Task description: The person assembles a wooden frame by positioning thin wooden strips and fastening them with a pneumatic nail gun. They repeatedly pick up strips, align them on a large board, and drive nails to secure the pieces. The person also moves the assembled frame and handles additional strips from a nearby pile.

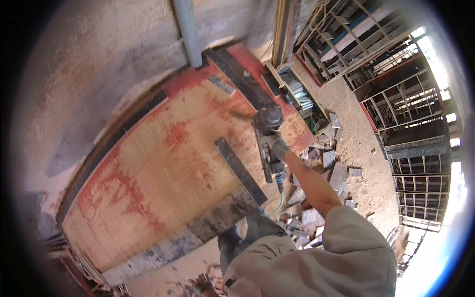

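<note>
My right hand [278,147], in a grey glove, is wrapped round the handle of a dark nail gun [263,151]. The gun has a round black head, and a blue fitting at its near end joins a thin teal hose [282,202]. It is over the right part of a large wooden panel [173,163] smeared with red. A dark narrow board [241,171] lies across the panel, left of the gun. Low in the picture, my left hand [204,284] hangs beside my leg, gloved and partly cut off; its fingers look loosely apart, with nothing seen in them.
A grey pipe [187,32] meets the panel's far edge beside a concrete wall [94,89]. Broken wood offcuts [311,216] litter the floor at right. Beyond stand metal racks [418,163], and a crate [302,94] holds scraps.
</note>
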`<action>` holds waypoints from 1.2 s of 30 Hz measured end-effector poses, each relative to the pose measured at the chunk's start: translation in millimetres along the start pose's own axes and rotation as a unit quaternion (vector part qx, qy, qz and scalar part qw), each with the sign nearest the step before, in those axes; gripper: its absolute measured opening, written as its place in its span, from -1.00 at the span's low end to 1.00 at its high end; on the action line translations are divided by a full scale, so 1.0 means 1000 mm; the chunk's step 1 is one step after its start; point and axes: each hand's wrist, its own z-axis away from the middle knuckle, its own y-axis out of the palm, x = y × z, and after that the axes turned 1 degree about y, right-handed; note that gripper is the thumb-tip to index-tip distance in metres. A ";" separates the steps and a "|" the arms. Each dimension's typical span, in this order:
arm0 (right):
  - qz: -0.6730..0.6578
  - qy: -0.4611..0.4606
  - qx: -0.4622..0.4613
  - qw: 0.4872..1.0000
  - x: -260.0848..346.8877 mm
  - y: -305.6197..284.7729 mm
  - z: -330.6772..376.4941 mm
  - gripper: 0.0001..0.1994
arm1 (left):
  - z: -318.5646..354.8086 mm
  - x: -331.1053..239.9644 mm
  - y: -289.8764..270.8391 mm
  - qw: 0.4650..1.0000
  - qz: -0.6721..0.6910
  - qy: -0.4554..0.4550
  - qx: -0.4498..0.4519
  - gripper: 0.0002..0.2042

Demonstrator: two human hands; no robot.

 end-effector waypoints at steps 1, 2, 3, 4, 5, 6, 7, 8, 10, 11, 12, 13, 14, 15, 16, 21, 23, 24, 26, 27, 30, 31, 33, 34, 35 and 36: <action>-0.030 0.023 -0.003 0.999 -0.009 -0.009 0.007 -0.69 | 0.008 0.009 -0.006 1.000 0.008 -0.012 0.011 0.00; -0.131 0.085 0.011 0.988 -0.017 -0.019 0.013 -0.70 | 0.014 0.018 -0.009 0.999 0.041 -0.032 -0.003 -0.01; -0.008 0.068 -0.030 0.997 -0.023 -0.027 0.016 -0.76 | 0.018 0.024 -0.011 0.999 0.021 -0.031 0.005 -0.08; 0.123 -0.044 -0.112 0.985 -0.033 -0.035 0.024 -0.79 | 0.021 0.029 -0.011 0.999 0.025 -0.038 -0.017 -0.14; 0.257 -0.146 -0.211 0.932 -0.042 -0.042 0.030 -0.82 | 0.021 0.034 -0.010 0.997 0.033 -0.049 -0.042 -0.20; 0.310 -0.125 -0.241 0.911 -0.048 -0.050 0.029 -0.81 | 0.020 0.036 -0.009 0.997 0.031 -0.053 -0.040 -0.26; 0.358 -0.114 -0.259 0.890 -0.057 -0.056 0.029 -0.75 | 0.017 0.039 -0.009 0.996 0.036 -0.061 -0.057 -0.32; 0.394 -0.088 -0.290 0.868 -0.062 -0.065 0.023 -0.73 | 0.014 0.039 -0.008 0.997 0.022 -0.060 -0.031 -0.30; 0.418 -0.097 -0.297 0.853 -0.077 -0.084 0.006 -0.71 | 0.005 0.038 -0.011 0.999 -0.019 -0.050 0.002 -0.26; 0.424 -0.105 -0.292 0.851 -0.086 -0.092 -0.005 -0.69 | -0.001 0.036 -0.012 0.999 -0.011 -0.041 0.007 -0.24; 0.428 -0.110 -0.285 0.851 -0.096 -0.101 -0.018 -0.68 | -0.005 0.034 -0.014 0.997 -0.076 -0.011 0.032 -0.22; 0.427 -0.115 -0.279 0.852 -0.105 -0.106 -0.032 -0.66 | -0.011 0.029 -0.013 0.992 -0.124 -0.001 0.006 -0.19; 0.423 -0.118 -0.273 0.856 -0.113 -0.106 -0.049 -0.65 | -0.015 0.025 -0.012 0.993 -0.109 0.031 0.039 -0.17; 0.418 -0.119 -0.267 0.860 -0.121 -0.105 -0.062 -0.63 | -0.019 0.020 -0.011 0.993 -0.110 0.031 -0.001 -0.15; 0.412 -0.118 -0.261 0.865 -0.129 -0.102 -0.070 -0.61 | -0.026 0.012 -0.008 0.992 -0.115 0.043 0.017 -0.11; 0.364 -0.163 -0.263 0.878 -0.187 -0.062 -0.026 -0.53 | -0.079 -0.033 0.014 0.997 -0.059 0.052 0.010 0.15; 0.345 -0.171 -0.254 0.887 -0.222 -0.027 0.011 -0.49 | -0.114 -0.059 0.021 0.999 -0.021 0.038 0.004 0.20; 0.321 -0.020 -0.197 0.926 -0.239 -0.008 0.027 -0.45 | -0.131 -0.072 0.024 1.000 -0.017 0.021 0.002 0.21; 0.249 -0.005 -0.202 0.947 -0.264 0.031 0.037 -0.38 | -0.166 -0.099 0.040 1.000 0.003 0.015 0.023 0.19; 0.212 0.001 -0.196 0.957 -0.280 0.049 0.045 -0.32 | -0.180 -0.113 0.047 1.000 0.006 0.003 0.002 0.18; 0.007 0.164 -0.103 0.981 -0.295 0.083 0.053 -0.16 | -0.204 -0.148 0.075 0.987 0.046 0.049 0.144 -0.30; 0.053 0.158 -0.185 0.968 -0.295 0.088 0.058 -0.19 | -0.204 -0.155 0.080 0.968 0.032 0.075 0.238 -0.38; 0.031 0.201 -0.174 0.964 -0.278 0.087 0.071 -0.23 | -0.195 -0.168 0.088 0.955 0.030 0.085 0.282 -0.53; 0.029 0.191 -0.142 0.971 -0.266 0.082 0.081 -0.25 | -0.183 -0.171 0.087 0.970 0.043 0.064 0.231 -0.60; 0.036 0.162 -0.146 0.975 -0.254 0.082 0.091 -0.27 | -0.169 -0.171 0.088 0.986 0.050 0.016 0.161 -0.66; 0.088 0.109 -0.160 0.977 -0.241 0.080 0.102 -0.29 | -0.159 -0.185 0.087 0.981 0.078 -0.006 0.180 -0.74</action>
